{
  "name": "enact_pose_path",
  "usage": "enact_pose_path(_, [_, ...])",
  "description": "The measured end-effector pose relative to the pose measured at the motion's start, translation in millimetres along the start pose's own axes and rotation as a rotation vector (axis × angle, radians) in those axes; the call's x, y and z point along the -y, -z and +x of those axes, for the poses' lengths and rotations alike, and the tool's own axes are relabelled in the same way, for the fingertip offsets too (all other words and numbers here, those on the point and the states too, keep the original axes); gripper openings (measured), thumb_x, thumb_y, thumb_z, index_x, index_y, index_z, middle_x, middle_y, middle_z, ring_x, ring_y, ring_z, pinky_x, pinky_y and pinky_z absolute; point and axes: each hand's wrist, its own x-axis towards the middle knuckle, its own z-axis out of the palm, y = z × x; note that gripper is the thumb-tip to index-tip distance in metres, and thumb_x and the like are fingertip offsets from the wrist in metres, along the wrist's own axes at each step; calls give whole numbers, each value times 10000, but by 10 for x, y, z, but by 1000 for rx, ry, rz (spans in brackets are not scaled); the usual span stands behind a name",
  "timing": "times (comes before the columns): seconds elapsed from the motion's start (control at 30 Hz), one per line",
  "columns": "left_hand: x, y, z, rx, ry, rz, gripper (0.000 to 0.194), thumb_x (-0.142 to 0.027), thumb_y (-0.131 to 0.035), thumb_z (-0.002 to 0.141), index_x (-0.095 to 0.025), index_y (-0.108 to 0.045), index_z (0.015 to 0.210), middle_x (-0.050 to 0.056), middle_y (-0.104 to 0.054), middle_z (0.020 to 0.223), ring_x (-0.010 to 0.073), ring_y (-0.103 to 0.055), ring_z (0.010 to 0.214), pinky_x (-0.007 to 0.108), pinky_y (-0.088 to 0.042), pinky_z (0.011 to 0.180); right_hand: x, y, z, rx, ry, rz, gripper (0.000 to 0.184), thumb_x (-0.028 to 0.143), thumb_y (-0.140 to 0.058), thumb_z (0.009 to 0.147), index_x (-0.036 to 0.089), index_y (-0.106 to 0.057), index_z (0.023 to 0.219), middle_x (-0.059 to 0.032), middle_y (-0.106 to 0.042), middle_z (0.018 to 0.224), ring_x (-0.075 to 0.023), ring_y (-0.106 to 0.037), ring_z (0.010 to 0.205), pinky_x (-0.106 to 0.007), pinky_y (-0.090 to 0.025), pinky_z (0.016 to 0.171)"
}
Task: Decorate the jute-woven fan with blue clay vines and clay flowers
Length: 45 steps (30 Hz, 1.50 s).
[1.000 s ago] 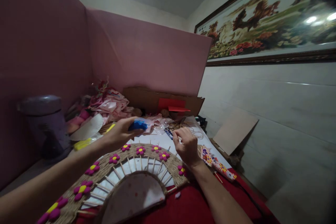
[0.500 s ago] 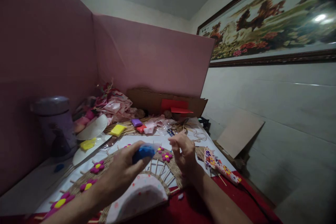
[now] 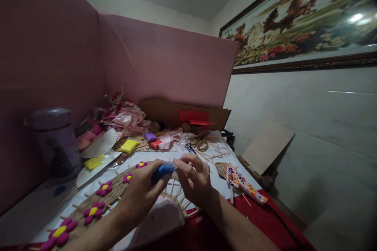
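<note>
My left hand (image 3: pixel 138 190) is closed around a packet of blue modelling clay (image 3: pixel 163 171). At the packet's right end, the bent fingers of my right hand (image 3: pixel 196 178) pinch its edge; the fingertips are partly hidden. Both hands are above a fan-shaped piece woven of brown twine (image 3: pixel 113 194) over thin sticks. Magenta flowers with yellow centres, such as one flower (image 3: pixel 93 211), run along its curve. A pale, dotted half-round part (image 3: pixel 161 215) forms its inner base, partly covered by my left forearm.
A yellow clay packet (image 3: pixel 129 146), a purple packet (image 3: pixel 150 137) and a red packet (image 3: pixel 156 144) lie behind. A lilac canister (image 3: pixel 57 145) stands left. At right are a flower-patterned glue gun (image 3: pixel 247 188) with a cord and a leaning board (image 3: pixel 268 147).
My right hand has moved left to the blue clay packet and now touches its end; before, it was apart from it. The view has shifted slightly right.
</note>
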Motion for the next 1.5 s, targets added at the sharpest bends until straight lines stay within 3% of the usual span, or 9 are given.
enact_pose_path(0.2, [120, -80, -37, -99, -47, 65, 124, -274, -524, 839, -199, -613, 881, -12, -645, 689, 122, -561, 579, 230, -443, 552, 30, 12, 26, -5, 39, -48, 338, 95, -549, 817, 250, -566, 1117, -71, -584, 975, -152, -581, 813, -261, -507, 627])
enact_pose_path(0.4, [258, -175, -99, -153, -164, 90, 175, -209, -532, 836, -194, -595, 998, 37, -695, 931, 155, -645, 835, 257, -501, 729, 50, -2, 44, 73, 56, 10, 295, 120, -540, 834, 193, -536, 1120, -80, -611, 931, -175, -587, 852, -297, -520, 688])
enact_pose_path(0.5, [293, -189, -125, -200, -211, 130, 194, -182, -548, 825, -189, -588, 1014, 46, -698, 960, 160, -650, 861, 265, -508, 747, 84, -20, 46, 92, 49, 58, 248, 109, -541, 833, 197, -532, 1065, -68, -617, 904, -177, -585, 850, -307, -519, 706])
enact_pose_path(0.67, [343, -180, -174, -276, -277, 205, 215, -138, -539, 822, -191, -580, 1026, 54, -691, 990, 178, -639, 917, 306, -511, 789, 145, -52, 51, 115, 11, 76, 315, 98, -563, 816, 173, -496, 1114, -86, -612, 938, -187, -574, 889, -321, -514, 746])
enact_pose_path(1.0, [360, -123, -193, -281, -360, 237, 286, -90, -516, 817, -194, -576, 1077, 69, -665, 1036, 195, -607, 969, 344, -515, 813, 159, -111, -30, 142, -42, 91, 279, 138, -572, 825, 207, -534, 1093, -64, -578, 911, -176, -555, 827, -310, -490, 699])
enact_pose_path(1.13, [367, -127, -188, -280, -386, 258, 286, -96, -515, 827, -194, -580, 1088, 68, -664, 1016, 198, -602, 959, 354, -515, 806, 178, -112, -21, 119, -59, 115, 144, 146, -537, 839, 200, -555, 971, -54, -559, 856, -164, -538, 773, -295, -479, 663])
enact_pose_path(1.33, [424, -186, -198, -200, -266, 132, 308, -120, -530, 832, -224, -562, 1119, 55, -668, 1063, 183, -613, 981, 334, -511, 823, 173, -90, 32, 88, -25, 69, 87, 116, -527, 836, 190, -573, 823, -44, -559, 782, -147, -526, 717, -266, -462, 619])
enact_pose_path(1.5, [399, -186, -193, -149, -197, -2, 297, -125, -518, 836, -215, -564, 1115, 55, -670, 1063, 173, -621, 981, 309, -515, 815, 169, -56, 48, 72, 137, 72, 191, 50, -513, 812, 188, -607, 905, -57, -663, 843, -161, -565, 767, -287, -484, 671])
